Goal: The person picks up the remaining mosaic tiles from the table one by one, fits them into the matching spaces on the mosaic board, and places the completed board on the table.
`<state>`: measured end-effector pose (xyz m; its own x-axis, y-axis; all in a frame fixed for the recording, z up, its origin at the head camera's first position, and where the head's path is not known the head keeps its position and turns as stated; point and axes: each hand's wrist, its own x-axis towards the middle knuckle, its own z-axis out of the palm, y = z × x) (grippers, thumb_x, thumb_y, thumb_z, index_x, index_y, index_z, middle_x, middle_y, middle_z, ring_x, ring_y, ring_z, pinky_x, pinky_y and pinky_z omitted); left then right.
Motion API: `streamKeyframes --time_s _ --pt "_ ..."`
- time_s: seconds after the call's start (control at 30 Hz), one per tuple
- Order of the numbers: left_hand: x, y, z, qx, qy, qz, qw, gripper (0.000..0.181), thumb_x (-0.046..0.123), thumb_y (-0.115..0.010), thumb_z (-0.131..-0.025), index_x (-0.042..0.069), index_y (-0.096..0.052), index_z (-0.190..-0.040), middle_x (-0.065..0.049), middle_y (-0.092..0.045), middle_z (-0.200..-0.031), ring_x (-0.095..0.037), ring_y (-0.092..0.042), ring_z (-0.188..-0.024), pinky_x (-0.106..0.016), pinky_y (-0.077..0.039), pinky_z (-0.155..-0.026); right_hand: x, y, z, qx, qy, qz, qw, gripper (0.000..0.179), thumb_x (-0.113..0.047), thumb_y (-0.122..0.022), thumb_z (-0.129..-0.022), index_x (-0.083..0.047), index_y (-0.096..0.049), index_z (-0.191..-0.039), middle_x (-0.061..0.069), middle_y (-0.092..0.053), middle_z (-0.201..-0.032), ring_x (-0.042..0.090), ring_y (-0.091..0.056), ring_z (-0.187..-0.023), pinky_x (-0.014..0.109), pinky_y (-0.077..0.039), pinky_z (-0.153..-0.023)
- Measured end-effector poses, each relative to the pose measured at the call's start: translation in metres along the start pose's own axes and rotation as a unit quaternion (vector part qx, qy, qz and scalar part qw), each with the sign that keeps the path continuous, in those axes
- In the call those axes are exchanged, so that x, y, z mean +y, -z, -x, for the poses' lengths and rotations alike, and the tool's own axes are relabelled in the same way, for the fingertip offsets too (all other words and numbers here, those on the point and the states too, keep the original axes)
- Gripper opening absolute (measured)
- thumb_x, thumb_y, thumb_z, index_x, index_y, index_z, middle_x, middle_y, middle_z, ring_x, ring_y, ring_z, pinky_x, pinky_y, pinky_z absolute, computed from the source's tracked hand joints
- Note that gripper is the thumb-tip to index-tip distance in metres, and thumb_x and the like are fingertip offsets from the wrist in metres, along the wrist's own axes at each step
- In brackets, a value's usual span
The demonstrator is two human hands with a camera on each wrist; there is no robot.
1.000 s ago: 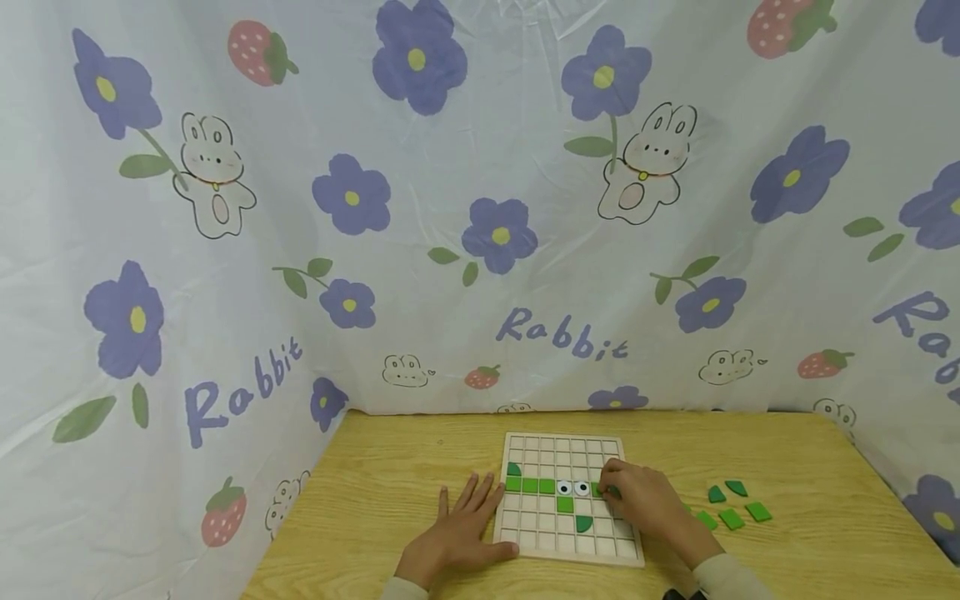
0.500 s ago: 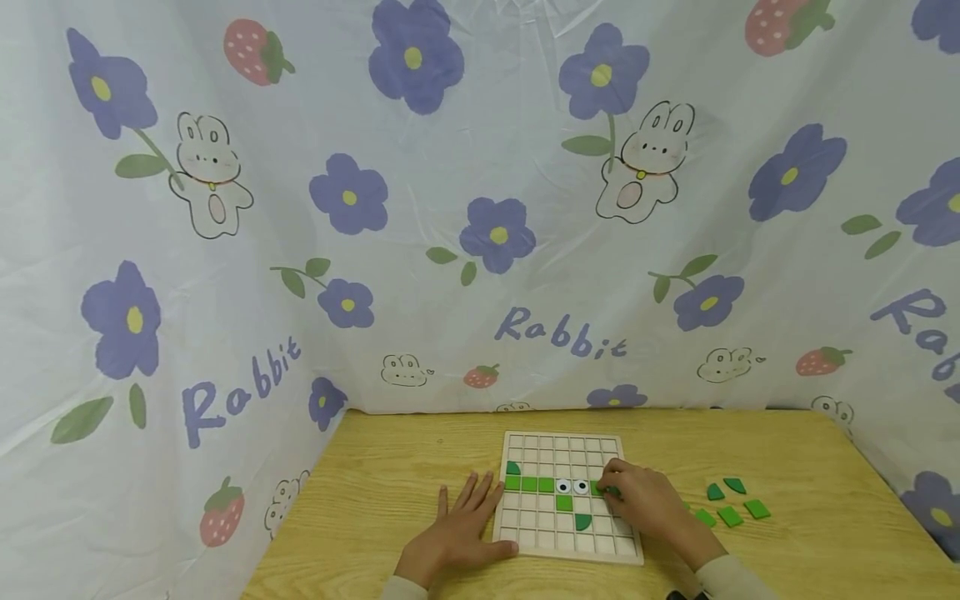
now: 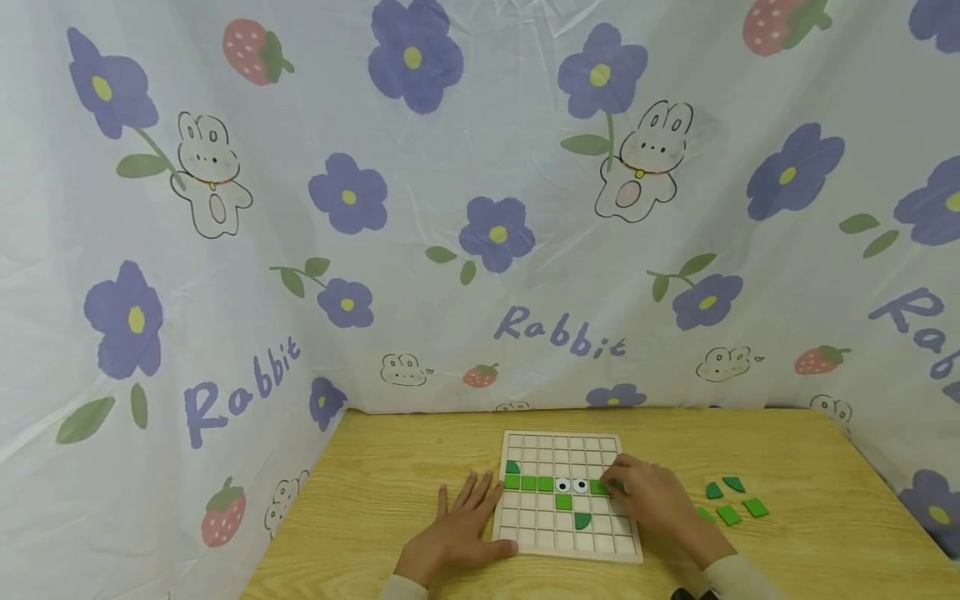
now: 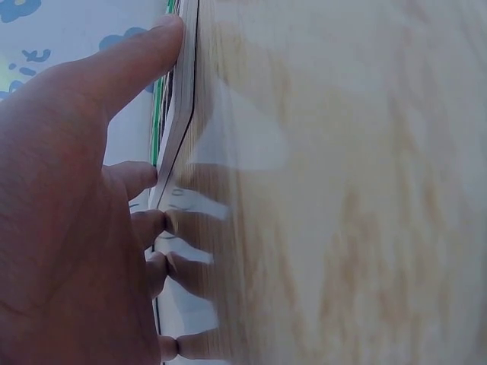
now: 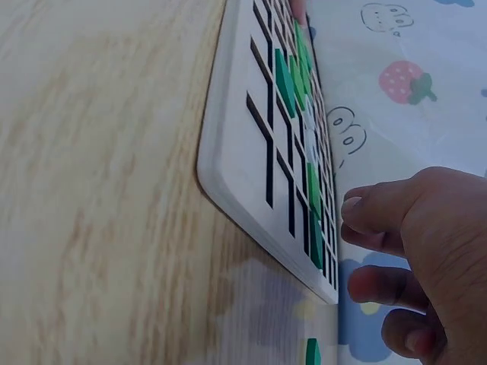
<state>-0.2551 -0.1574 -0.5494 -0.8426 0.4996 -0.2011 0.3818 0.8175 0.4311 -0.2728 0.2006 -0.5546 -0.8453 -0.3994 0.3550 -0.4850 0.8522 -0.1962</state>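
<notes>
A wooden grid board (image 3: 528, 533) lies on the table, bearing bright green square tiles (image 3: 528, 483), two eye tiles (image 3: 572, 485) and dark green rounded tiles (image 3: 582, 522). My left hand (image 3: 457, 537) rests spread at the board's left side, thumb and fingertips touching its edge in the left wrist view. My right hand (image 3: 651, 498) hovers over the right edge, fingers loosely bent. The right wrist view has nothing between those fingers (image 5: 373, 213). There, a dark green tile (image 5: 316, 243) sits in the board beside a bright green one (image 5: 313, 190); the hand partly covers this spot in the head view.
Right of the board lie loose bright green squares (image 3: 729, 515) and two dark green rounded pieces (image 3: 714, 491) on the wooden table (image 3: 405, 450). A white curtain (image 3: 435, 333) printed with flowers and rabbits hangs behind the table.
The right hand has shifted slightly right and its fingers have come away from the dark green tile at the row's right end. The left hand stays still.
</notes>
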Motion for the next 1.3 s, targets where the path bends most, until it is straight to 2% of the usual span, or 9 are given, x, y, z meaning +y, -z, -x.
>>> streamKeyframes --time_s 0.13,0.3,0.57,0.8,1.13,1.3 --pt "0.000 0.001 0.000 0.000 0.001 -0.002 1.0000 0.099 0.072 -0.060 -0.098 0.020 -0.022 -0.173 -0.008 -0.011 -0.181 -0.039 -0.006 -0.168 -0.079 0.003 -0.125 0.003 0.007 0.001 -0.002 -0.016 0.002 0.9999 0.007 -0.017 -0.084 -0.092 -0.023 -0.082 -0.096 -0.013 -0.070 -0.096 0.001 -0.065 -0.074 0.021 -0.051 -0.061" --pt "0.001 0.002 0.001 0.001 0.002 -0.002 1.0000 0.099 0.071 -0.061 -0.098 0.019 -0.023 -0.172 -0.009 -0.012 -0.181 -0.040 -0.007 -0.168 -0.080 0.001 -0.125 0.010 0.018 0.007 -0.015 -0.042 -0.026 0.9987 0.004 -0.019 -0.081 -0.095 -0.022 -0.079 -0.095 -0.017 -0.065 -0.093 -0.005 -0.059 -0.073 0.021 -0.050 -0.061" --pt "0.002 0.002 0.001 -0.002 0.003 0.001 1.0000 0.098 0.071 -0.061 -0.098 0.020 -0.023 -0.172 -0.008 -0.012 -0.181 -0.039 -0.007 -0.168 -0.080 0.002 -0.125 0.027 0.037 0.017 0.027 -0.059 -0.034 0.9973 0.011 -0.013 -0.086 -0.090 -0.021 -0.080 -0.094 -0.015 -0.065 -0.088 -0.006 -0.051 -0.066 0.020 -0.043 -0.054" --pt "0.002 0.003 0.001 -0.002 0.003 -0.001 1.0000 0.098 0.071 -0.061 -0.098 0.019 -0.023 -0.172 -0.009 -0.012 -0.181 -0.040 -0.007 -0.168 -0.080 0.002 -0.125 0.043 0.047 0.027 0.026 -0.084 -0.037 0.9954 0.008 -0.016 -0.084 -0.092 -0.020 -0.080 -0.096 -0.016 -0.065 -0.088 -0.006 -0.052 -0.065 0.021 -0.041 -0.052" --pt "0.003 0.004 0.003 -0.004 0.001 0.002 1.0000 0.099 0.070 -0.061 -0.098 0.019 -0.022 -0.173 -0.009 -0.011 -0.181 -0.040 -0.006 -0.168 -0.079 0.003 -0.125 0.065 0.060 0.044 0.007 -0.114 -0.022 0.9932 0.006 -0.018 -0.082 -0.094 -0.021 -0.080 -0.098 -0.017 -0.066 -0.090 -0.004 -0.055 -0.068 0.024 -0.047 -0.057" --pt "0.004 0.005 0.003 -0.002 0.001 0.006 1.0000 0.098 0.069 -0.062 -0.098 0.017 -0.022 -0.172 -0.011 -0.012 -0.181 -0.042 -0.006 -0.167 -0.080 0.003 -0.125 0.072 0.063 0.051 0.010 -0.120 -0.020 0.9926 0.006 -0.017 -0.083 -0.093 -0.020 -0.080 -0.097 -0.016 -0.066 -0.088 -0.004 -0.056 -0.067 0.024 -0.047 -0.056"
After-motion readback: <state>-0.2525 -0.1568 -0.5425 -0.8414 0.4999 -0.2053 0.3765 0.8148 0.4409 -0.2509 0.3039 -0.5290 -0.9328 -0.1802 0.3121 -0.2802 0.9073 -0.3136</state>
